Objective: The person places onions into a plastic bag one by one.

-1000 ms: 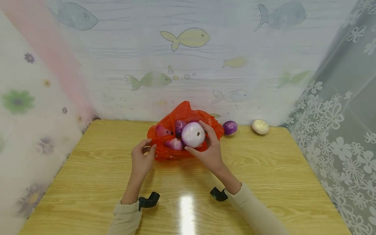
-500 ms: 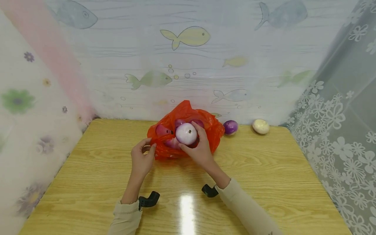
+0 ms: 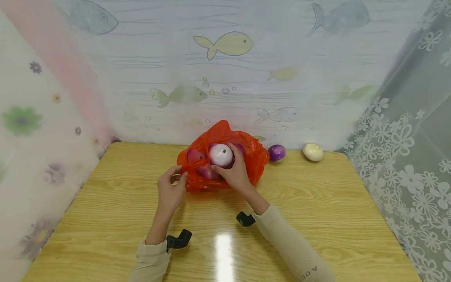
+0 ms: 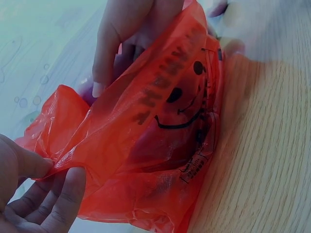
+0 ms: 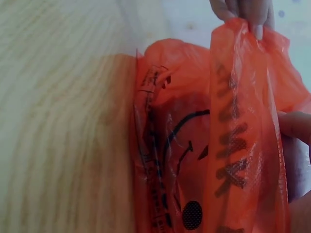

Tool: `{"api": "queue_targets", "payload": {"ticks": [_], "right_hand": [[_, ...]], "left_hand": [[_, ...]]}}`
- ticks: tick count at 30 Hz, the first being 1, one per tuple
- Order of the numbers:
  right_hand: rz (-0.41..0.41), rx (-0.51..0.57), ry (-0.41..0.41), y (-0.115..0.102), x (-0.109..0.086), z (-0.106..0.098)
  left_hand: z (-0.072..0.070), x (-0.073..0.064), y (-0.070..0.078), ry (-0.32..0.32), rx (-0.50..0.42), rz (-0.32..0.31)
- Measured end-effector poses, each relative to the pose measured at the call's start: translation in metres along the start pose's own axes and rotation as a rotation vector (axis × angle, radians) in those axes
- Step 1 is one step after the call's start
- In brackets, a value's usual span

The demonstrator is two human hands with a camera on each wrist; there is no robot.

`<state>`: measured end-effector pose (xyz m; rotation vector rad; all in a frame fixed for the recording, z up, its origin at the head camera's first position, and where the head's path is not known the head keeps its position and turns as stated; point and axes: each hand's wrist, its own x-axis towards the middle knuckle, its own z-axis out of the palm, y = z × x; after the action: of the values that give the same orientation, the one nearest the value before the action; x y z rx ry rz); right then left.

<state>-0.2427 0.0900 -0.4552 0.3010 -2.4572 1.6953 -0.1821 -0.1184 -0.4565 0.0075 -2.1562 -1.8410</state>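
Note:
In the head view a thin red plastic bag lies with its mouth spread at the back of the table. My left hand pinches its left edge between thumb and fingers, which the left wrist view shows close up at the bag film. Inside the bag mouth my right hand grips a round, glossy white-and-purple onion, its brown stub facing up. Around it in the bag lie several purple-pink onions, partly covered by red film. In the right wrist view the bag wall hides most of the held onion.
Right of the bag, near the table's back edge, sit a purple onion and a cream-coloured one. The wooden table ends against a fish-patterned curtain. Black camera mounts stick out at both wrists.
My right hand has moved left and away from me, carrying the white-and-purple onion from the bag's right part to the middle of its mouth. The left hand stays on the bag edge.

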Motion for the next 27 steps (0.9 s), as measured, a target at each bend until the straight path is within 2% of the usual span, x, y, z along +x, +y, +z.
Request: {"api": "queue_targets", "payload": {"ticks": [8, 16, 23, 27], "right_hand": [[0.008, -0.043, -0.048, 0.001, 0.015, 0.007], [-0.019, -0.048, -0.036, 0.008, 0.032, 0.017], [-0.037, -0.043, -0.129, 0.014, 0.038, 0.023], [-0.043, -0.08, -0.133, 0.018, 0.04, 0.025]], "left_hand": [[0.0, 0.0, 0.001, -0.007, 0.011, 0.0], [-0.001, -0.001, 0.002, -0.001, 0.012, -0.007], [-0.001, -0.002, 0.003, -0.001, 0.008, -0.021], [-0.002, -0.002, 0.004, 0.002, 0.012, -0.026]]}}
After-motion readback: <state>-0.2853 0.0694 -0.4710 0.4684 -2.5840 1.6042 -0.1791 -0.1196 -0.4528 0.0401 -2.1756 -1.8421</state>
